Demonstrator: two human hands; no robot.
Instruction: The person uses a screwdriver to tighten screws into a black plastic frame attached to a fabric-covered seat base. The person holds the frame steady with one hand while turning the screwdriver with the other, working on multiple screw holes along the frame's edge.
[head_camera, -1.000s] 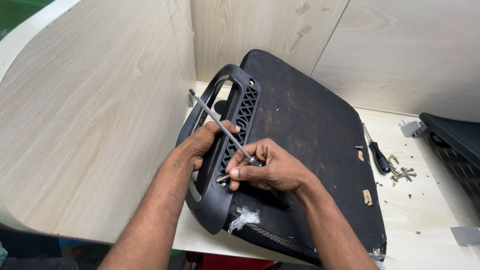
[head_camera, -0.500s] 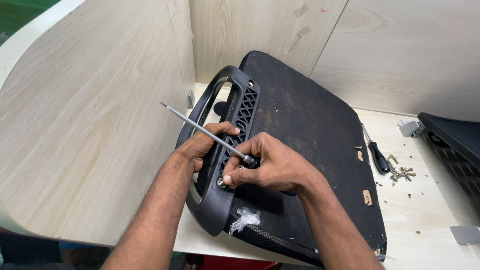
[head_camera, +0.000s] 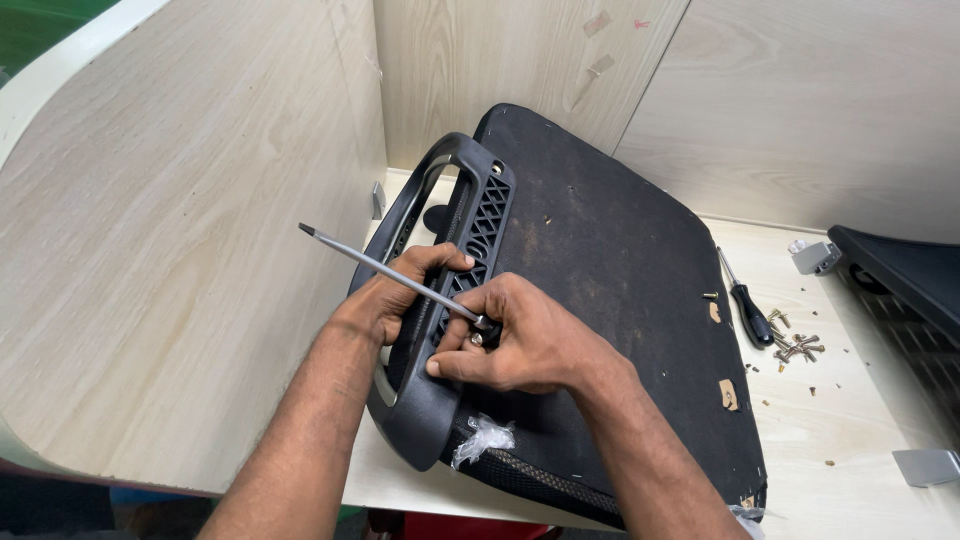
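1. I see the right hand (head_camera: 525, 345) closed in a fist around the handle end of a screwdriver (head_camera: 390, 272); the handle itself is hidden inside the grip.
2. The screwdriver shaft runs up and to the left out of that fist, with its flat tip free in the air in front of the left partition panel (head_camera: 180, 260) — touching nothing.
3. The left hand (head_camera: 405, 292) is curled over the black plastic armrest frame (head_camera: 440, 300), fingers wrapped over its rim and partly closed on it; the shaft passes just above these fingers.
4. The armrest frame lies along the left edge of the black seat pad (head_camera: 610, 290), its lattice section facing up beside the right hand's thumb.
5. A small metal fastener (head_camera: 478, 339) shows just below the right fist, against the frame; I cannot tell whether it is seated.
6. The seat pad lies flat on the light wood table (head_camera: 850, 420), one corner reaching the back panels.
7. A torn scrap of clear plastic (head_camera: 480, 440) hangs at the pad's near edge.
8. Well apart on the right — a second screwdriver with a black handle (head_camera: 745, 305) lies on the table, next to a loose heap of screws (head_camera: 795, 345).
9. A metal bracket (head_camera: 925, 465) sits near the right edge.
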